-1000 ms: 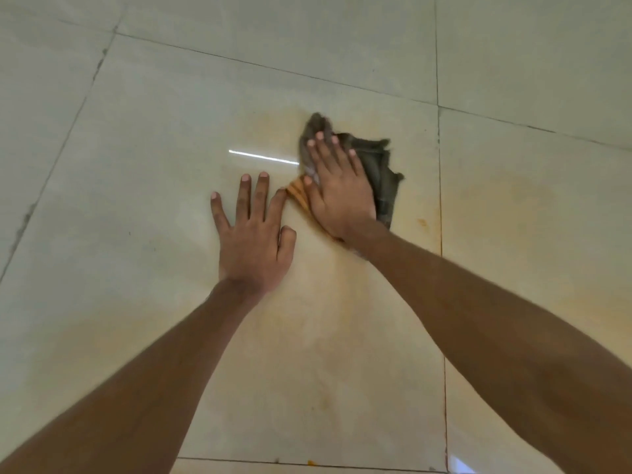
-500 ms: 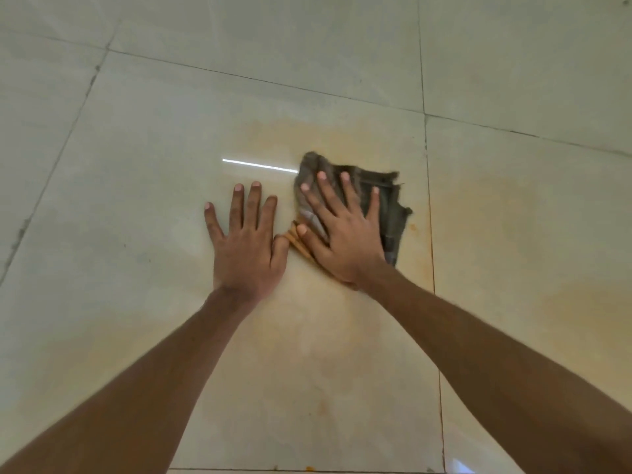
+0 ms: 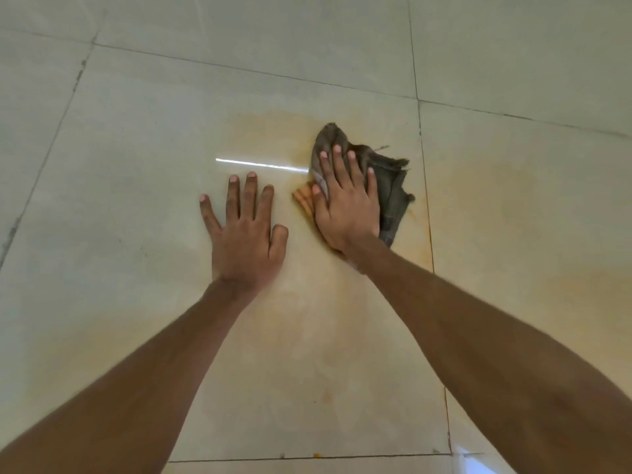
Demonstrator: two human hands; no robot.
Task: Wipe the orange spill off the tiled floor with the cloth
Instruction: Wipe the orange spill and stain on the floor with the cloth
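A crumpled grey-brown cloth (image 3: 390, 186) lies on the pale tiled floor (image 3: 136, 165), with an orange-stained corner at its left. My right hand (image 3: 345, 203) presses flat on top of the cloth, fingers spread. A faint orange spill smear (image 3: 266, 131) spreads across the tile around and beyond the cloth, with paler streaks (image 3: 307, 336) nearer to me. My left hand (image 3: 246, 234) rests flat on the bare tile just left of the cloth, fingers apart, holding nothing.
Grout lines (image 3: 424, 186) run just right of the cloth and across the far side. More faint orange staining (image 3: 513, 179) shows on the tile to the right. A thin bright light reflection (image 3: 260, 164) lies beyond my left hand.
My right hand pulled the cloth toward me, then pushed it away again across the stain. My left hand stayed planted on the tile.
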